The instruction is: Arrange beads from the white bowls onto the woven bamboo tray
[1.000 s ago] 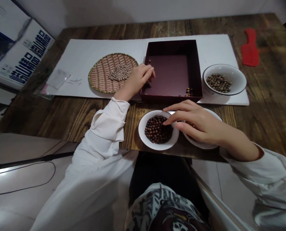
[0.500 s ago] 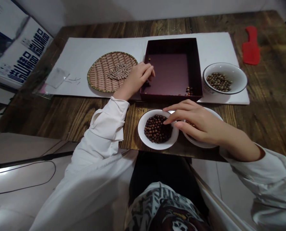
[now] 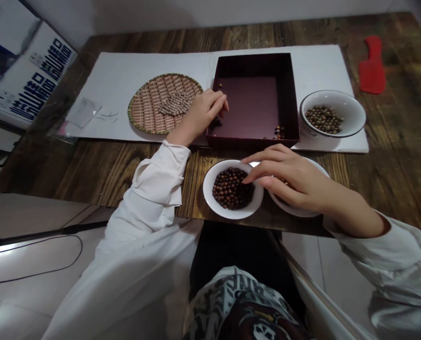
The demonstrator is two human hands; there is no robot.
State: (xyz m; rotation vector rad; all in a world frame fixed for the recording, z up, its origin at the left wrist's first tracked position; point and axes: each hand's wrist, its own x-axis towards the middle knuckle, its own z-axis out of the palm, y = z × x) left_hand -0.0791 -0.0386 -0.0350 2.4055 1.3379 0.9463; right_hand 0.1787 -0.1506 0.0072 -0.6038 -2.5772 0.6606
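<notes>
My left hand (image 3: 207, 109) rests over the left wall of the dark red box (image 3: 253, 141), its fingers curled down inside; whether they hold anything is hidden. My right hand (image 3: 284, 175) is spread palm down, fingertips over the right side of a white bowl (image 3: 210, 200) of dark brown beads (image 3: 229, 189). It covers much of a second white bowl (image 3: 318, 165), where a few beads show. Small beads (image 3: 279, 132) lie in the box's near right corner. Left of the box, pale beads (image 3: 176, 104) sit on a round woven tray (image 3: 146, 106).
A larger white bowl (image 3: 352, 113) with greenish-brown beads stands right of the box. Beyond it lies a red scoop-shaped tool (image 3: 372, 71). A white board (image 3: 114, 71) lies under the tray and box. A clear plastic bag (image 3: 82, 113) is at its left end.
The view has shifted very slightly. Both hands keep nearly the same place and pose over the box and the bowls.
</notes>
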